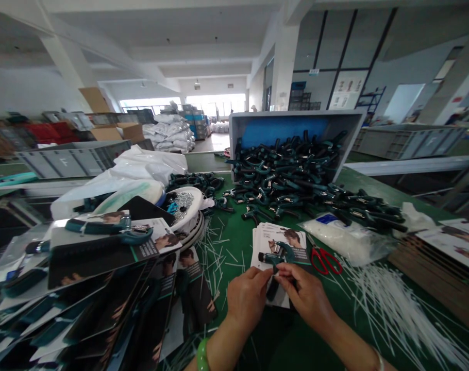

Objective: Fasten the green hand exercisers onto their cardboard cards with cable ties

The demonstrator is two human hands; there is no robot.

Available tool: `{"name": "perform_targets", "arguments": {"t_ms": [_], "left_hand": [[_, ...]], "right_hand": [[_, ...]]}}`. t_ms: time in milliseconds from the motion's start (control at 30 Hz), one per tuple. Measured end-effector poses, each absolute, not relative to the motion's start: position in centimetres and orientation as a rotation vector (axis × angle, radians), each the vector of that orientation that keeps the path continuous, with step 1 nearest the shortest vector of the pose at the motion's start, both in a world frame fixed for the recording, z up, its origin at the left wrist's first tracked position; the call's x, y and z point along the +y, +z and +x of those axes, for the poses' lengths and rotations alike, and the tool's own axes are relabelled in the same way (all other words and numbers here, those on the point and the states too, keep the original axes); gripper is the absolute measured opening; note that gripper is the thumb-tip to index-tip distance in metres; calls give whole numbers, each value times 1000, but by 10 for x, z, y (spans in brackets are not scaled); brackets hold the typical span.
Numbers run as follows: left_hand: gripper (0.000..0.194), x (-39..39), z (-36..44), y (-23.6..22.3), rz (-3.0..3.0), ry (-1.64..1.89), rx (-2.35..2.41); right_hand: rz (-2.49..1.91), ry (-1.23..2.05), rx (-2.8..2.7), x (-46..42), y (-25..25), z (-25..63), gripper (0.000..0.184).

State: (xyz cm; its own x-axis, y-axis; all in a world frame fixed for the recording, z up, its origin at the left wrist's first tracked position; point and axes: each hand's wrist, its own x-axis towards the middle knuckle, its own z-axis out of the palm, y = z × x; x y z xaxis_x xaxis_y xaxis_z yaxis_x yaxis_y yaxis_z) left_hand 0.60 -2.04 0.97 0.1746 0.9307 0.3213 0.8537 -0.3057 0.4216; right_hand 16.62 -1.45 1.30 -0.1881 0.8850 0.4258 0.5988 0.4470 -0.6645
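Pliers with dark green handles point(284, 251) lie on a stack of printed backing cards point(261, 237) at the front middle of the table. My left hand point(247, 296) comes in from the left, its thumb and fingers closed at the handles. Opposite it, my right hand point(304, 291) is also pinched, fingertips almost touching the left ones. A small whitish bit between the fingertips looks like a cable tie; most of it is hidden. Red-handled scissors point(325, 260) rest just right of the cards. Loose white cable ties point(400, 304) spread out further right.
Behind the cards, a tipped grey crate point(354, 135) spills many pliers point(292, 172). A white bowl of small metal parts point(187, 203) stands left of centre. Carded pliers point(106, 237) pile up at the left. A plastic bag of white pieces point(345, 237) lies right.
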Motion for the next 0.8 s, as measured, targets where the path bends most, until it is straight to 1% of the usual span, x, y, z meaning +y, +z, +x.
{"name": "perform_targets", "arguments": {"t_ms": [267, 433, 533, 667, 733, 800], "left_hand": [[29, -20, 6, 9, 2309, 806, 1750], [28, -20, 7, 6, 2312, 833, 1702], [27, -19, 6, 5, 2239, 922, 1591], [27, -17, 4, 7, 2070, 1070, 1275], [24, -16, 4, 9, 1979, 1100, 1216], [20, -15, 3, 11, 1894, 1126, 1240]], "right_hand": [[-1244, 429, -1896, -15, 13, 166, 19], [-1268, 477, -1926, -14, 16, 166, 19], [-1296, 597, -1952, -10, 24, 166, 19], [-1290, 758, -2021, -5, 38, 165, 14], [-1268, 768, -2041, -4, 40, 165, 15], [-1232, 712, -2049, -5, 36, 166, 14]]}}
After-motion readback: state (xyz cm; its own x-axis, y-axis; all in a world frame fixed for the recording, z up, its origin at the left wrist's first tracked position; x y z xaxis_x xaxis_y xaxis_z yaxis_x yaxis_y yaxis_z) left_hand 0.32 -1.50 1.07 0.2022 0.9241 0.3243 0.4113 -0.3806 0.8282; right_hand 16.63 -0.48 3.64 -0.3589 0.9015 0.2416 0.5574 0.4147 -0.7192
